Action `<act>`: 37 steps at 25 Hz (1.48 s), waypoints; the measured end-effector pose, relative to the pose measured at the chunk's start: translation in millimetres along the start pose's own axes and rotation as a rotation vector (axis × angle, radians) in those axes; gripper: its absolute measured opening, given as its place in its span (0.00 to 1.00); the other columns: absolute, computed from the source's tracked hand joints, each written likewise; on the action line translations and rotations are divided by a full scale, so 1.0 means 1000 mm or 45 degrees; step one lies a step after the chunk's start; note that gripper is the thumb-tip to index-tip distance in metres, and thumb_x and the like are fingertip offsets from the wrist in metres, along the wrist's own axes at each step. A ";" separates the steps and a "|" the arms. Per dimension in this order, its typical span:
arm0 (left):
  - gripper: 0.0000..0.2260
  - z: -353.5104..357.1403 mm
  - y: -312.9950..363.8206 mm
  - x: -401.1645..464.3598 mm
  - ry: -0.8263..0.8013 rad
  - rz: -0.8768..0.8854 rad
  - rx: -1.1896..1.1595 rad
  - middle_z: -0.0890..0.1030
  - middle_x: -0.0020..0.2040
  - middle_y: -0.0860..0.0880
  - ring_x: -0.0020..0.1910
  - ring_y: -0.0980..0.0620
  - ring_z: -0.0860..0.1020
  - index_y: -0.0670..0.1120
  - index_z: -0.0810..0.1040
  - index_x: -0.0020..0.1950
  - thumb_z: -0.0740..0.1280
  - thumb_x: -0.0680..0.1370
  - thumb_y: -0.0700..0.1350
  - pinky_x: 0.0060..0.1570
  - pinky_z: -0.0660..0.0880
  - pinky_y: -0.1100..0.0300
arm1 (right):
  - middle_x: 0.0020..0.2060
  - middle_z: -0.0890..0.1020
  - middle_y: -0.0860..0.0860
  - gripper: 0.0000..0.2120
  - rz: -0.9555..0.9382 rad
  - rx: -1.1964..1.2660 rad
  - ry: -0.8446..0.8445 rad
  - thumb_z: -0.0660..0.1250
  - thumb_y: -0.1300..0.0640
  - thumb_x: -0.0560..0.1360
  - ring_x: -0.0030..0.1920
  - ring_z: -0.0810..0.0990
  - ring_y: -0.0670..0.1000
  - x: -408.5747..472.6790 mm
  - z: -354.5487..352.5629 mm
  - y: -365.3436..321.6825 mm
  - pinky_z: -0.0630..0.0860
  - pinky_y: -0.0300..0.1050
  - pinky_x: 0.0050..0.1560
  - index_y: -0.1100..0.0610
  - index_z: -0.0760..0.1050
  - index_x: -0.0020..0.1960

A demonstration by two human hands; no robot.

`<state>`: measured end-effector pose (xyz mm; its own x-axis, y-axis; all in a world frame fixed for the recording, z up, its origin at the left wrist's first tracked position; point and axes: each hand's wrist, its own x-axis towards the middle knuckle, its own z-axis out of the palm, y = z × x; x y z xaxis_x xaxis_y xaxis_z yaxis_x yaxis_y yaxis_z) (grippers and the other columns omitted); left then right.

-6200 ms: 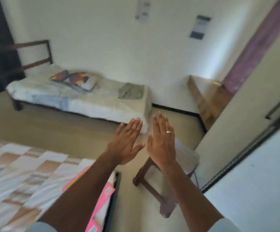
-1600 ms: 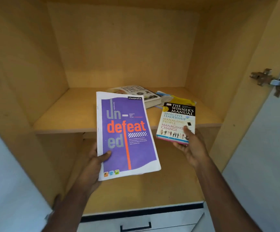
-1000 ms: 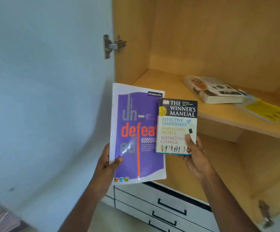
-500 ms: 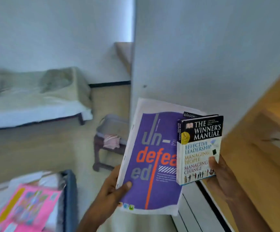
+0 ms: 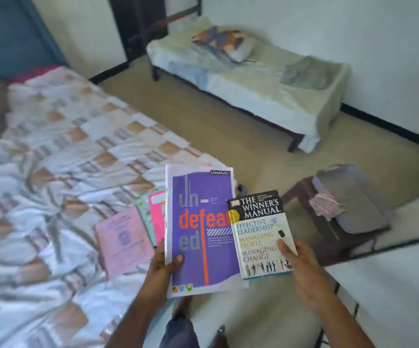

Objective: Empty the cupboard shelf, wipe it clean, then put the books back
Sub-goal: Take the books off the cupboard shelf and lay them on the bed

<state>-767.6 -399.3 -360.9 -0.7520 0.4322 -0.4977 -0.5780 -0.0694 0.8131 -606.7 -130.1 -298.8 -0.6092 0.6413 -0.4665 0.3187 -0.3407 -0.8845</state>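
Emptying is judged under way: a purple notebook (image 5: 198,229) is gripped at its lower edge by the left hand (image 5: 162,268), and a paperback (image 5: 261,234) is pinched by the right hand (image 5: 303,270), both held over the bed (image 5: 52,151); two pink books (image 5: 124,241) lie there already. Wiping and putting back are judged still to be done; the shelf is out of view.

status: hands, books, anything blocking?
Left hand grips purple notebook. Right hand grips Winner's Manual. Two books on bed. Nothing blocking.

We've got one head cam, wide-angle, looking fwd and down from standing height; hands sit close at bottom, bed (image 5: 52,151) left, floor (image 5: 203,116) beyond.
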 end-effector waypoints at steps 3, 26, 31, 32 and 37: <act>0.23 -0.054 -0.029 0.012 0.240 -0.075 -0.016 0.83 0.62 0.40 0.55 0.37 0.83 0.49 0.74 0.69 0.65 0.78 0.29 0.50 0.82 0.41 | 0.44 0.87 0.57 0.07 0.087 -0.227 -0.056 0.70 0.56 0.78 0.40 0.87 0.58 0.038 0.044 0.037 0.81 0.54 0.37 0.56 0.79 0.54; 0.24 -0.311 -0.100 0.270 0.524 -0.463 0.568 0.84 0.57 0.41 0.50 0.42 0.84 0.45 0.74 0.63 0.75 0.71 0.50 0.52 0.82 0.42 | 0.43 0.86 0.56 0.07 0.402 -0.498 -0.046 0.69 0.53 0.80 0.36 0.84 0.53 0.230 0.328 0.203 0.78 0.43 0.26 0.56 0.77 0.54; 0.25 -0.331 -0.106 0.289 0.421 -0.692 1.104 0.83 0.57 0.41 0.54 0.40 0.82 0.40 0.78 0.62 0.69 0.69 0.52 0.52 0.77 0.53 | 0.45 0.86 0.54 0.10 0.425 -0.565 -0.037 0.69 0.50 0.80 0.38 0.85 0.52 0.263 0.353 0.226 0.79 0.44 0.28 0.55 0.76 0.55; 0.24 -0.330 -0.098 0.287 0.369 -0.714 1.177 0.83 0.57 0.40 0.55 0.40 0.81 0.40 0.78 0.62 0.69 0.70 0.52 0.53 0.77 0.53 | 0.45 0.86 0.54 0.09 0.436 -0.545 -0.044 0.69 0.49 0.80 0.38 0.85 0.53 0.268 0.358 0.229 0.79 0.44 0.29 0.53 0.76 0.54; 0.30 -0.317 -0.084 0.286 0.172 -0.523 1.558 0.71 0.68 0.36 0.68 0.35 0.71 0.40 0.64 0.75 0.70 0.77 0.47 0.66 0.70 0.45 | 0.49 0.85 0.53 0.05 0.481 -0.542 -0.127 0.68 0.50 0.80 0.46 0.84 0.54 0.290 0.373 0.243 0.78 0.46 0.34 0.49 0.76 0.55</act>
<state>-1035.1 -555.0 -667.3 -0.6573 0.1270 -0.7428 -0.1633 0.9383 0.3050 -976.8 -283.0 -647.5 -0.4555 0.4539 -0.7658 0.7788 -0.2135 -0.5898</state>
